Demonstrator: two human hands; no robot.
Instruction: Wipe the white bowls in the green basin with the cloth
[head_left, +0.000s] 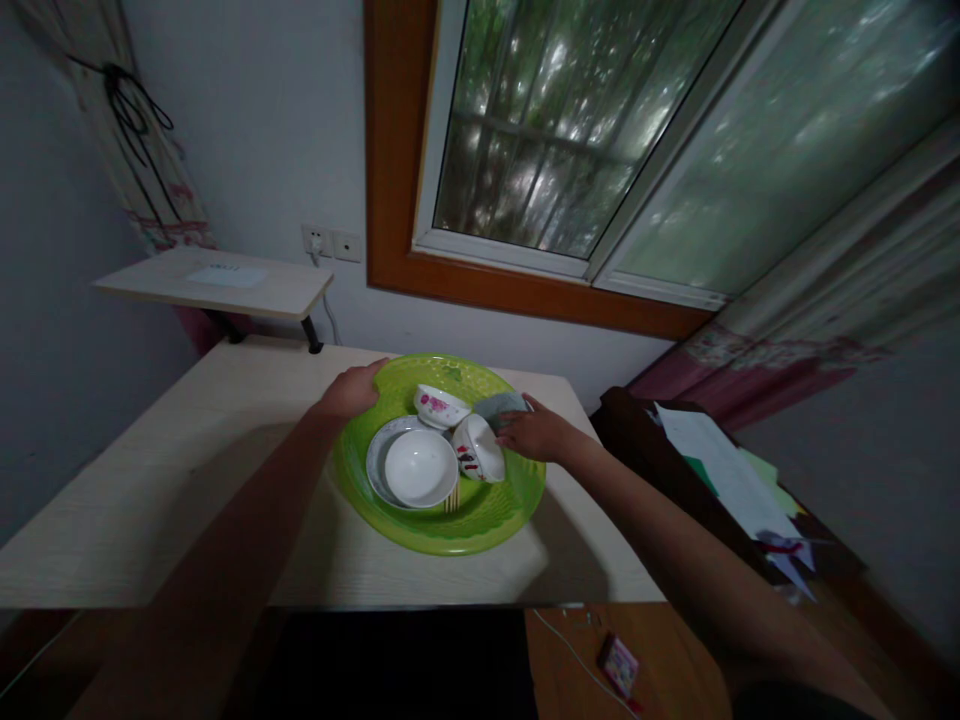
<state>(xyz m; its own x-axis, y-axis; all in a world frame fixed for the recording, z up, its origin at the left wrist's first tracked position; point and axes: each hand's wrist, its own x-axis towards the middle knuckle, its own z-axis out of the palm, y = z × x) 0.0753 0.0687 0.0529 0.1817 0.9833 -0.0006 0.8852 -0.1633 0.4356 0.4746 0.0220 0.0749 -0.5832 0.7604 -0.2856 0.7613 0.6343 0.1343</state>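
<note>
A green plastic basin (442, 540) stands on the pale table, with several dishes inside. My left hand (352, 391) grips its upper left rim, the fingertips hidden at the edge. Over the basin's right side, my right hand (536, 430) has its fingers apart, touching or just above a grey-green dish (500, 407) and close to a tilted bowl with red and dark marks (480, 450). A white bowl (421, 468) sits in a larger patterned dish (377, 458). Behind them is a tilted flowered bowl (441, 407). Tips like chopstick ends (452, 499) show below.
The wooden table (225, 430) carries a small raised shelf (217, 283) at the back left, with a paper label on it. A window (555, 130) is behind. Papers (727, 470) lie on dark furniture at the right. A small pink box (619, 664) is on the floor.
</note>
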